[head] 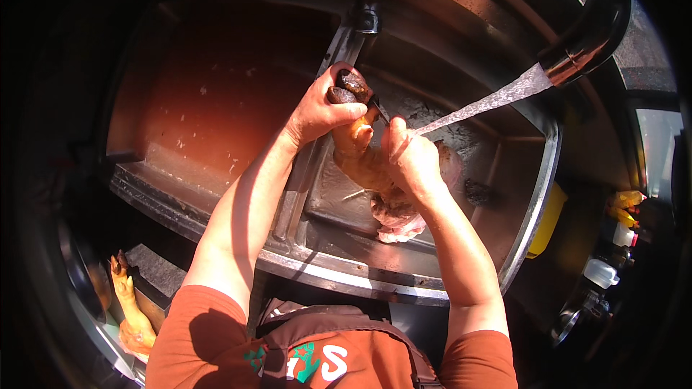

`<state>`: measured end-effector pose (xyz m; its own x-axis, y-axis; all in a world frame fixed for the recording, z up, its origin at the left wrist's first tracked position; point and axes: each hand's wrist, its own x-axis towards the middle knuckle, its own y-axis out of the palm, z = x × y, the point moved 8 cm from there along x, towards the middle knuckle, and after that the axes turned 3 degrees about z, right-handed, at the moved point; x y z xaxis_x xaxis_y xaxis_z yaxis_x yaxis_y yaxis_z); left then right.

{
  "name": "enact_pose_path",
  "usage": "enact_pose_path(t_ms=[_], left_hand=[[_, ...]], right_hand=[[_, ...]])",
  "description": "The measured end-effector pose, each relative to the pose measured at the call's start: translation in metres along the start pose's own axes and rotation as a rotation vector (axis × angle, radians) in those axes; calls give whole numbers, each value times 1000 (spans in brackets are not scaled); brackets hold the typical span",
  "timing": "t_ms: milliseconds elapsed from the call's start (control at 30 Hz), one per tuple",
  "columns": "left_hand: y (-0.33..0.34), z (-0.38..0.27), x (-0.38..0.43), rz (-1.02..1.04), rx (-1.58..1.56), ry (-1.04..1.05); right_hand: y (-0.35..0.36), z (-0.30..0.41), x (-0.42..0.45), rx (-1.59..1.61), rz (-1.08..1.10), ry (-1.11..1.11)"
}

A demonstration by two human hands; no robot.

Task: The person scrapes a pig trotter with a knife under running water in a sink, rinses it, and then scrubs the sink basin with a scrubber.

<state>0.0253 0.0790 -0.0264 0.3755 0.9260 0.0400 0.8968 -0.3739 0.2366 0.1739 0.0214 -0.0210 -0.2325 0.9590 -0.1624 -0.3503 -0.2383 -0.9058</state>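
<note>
A pig's foot (351, 158) with dark hooves is in the right basin (505, 173) of a metal double sink, its cut, pinkish end low in the basin. My left hand (316, 108) grips it at the hooves, thumb across the front. In my right hand (413, 159) is a small knife (383, 113); its blade points up towards the hooves, and the handle is hidden in my fist. A stream of water (484, 100) runs from the faucet (592, 40) down to my right hand. Behind that hand, part of a pinkish piece (450, 162) shows.
The left basin (216, 84) looks reddish-brown with pale flecks. A dark clump (477, 192), perhaps a scourer, lies in the right basin. Another pig's foot (130, 302) is at lower left. Beyond the right rim are a yellow object (547, 221) and a clear plastic container (600, 274).
</note>
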Motion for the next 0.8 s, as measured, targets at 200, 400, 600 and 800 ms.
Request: enact_pose_path(t_ms=[200,400,600,800], left_hand=[[2,0,1,15,9,7],[-4,6,0,11,15,2],[-2,7,2,27,-40,12],[-2,7,1,29,-26,-43]], right_hand=[[16,-5,-23,414,-156,60],[72,-16,-43,1523,425,792],[80,5,-14,2045,495,817],[-30,11,47,2171,258,308]])
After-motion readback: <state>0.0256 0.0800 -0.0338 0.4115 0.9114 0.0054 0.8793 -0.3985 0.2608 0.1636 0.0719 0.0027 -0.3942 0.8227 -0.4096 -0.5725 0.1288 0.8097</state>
